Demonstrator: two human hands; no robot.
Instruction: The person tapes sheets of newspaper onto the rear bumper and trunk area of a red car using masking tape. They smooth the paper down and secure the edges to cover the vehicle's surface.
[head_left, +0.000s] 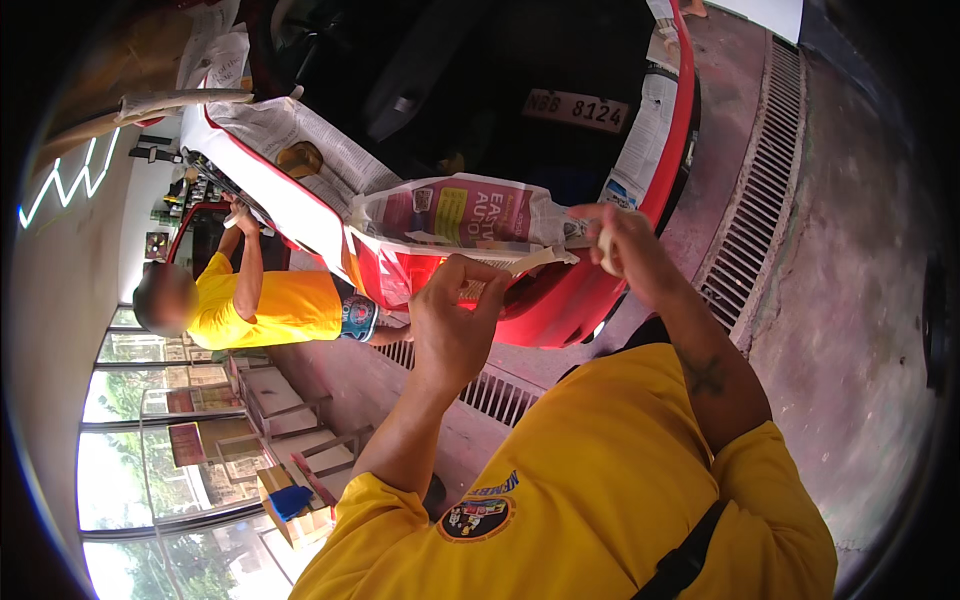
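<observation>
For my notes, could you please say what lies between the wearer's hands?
The head view shows a pale strip, apparently tape, between the left hand and right hand.

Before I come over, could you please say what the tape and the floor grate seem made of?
Tape: probably paper, matte cream; it looks thin, without shine. Floor grate: probably metal, dull, judging by its slim, even bars; plastic remains possible.

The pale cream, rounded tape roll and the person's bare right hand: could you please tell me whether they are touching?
Touching; the head view shows the tape roll held against the curled fingers of the right hand.
</observation>
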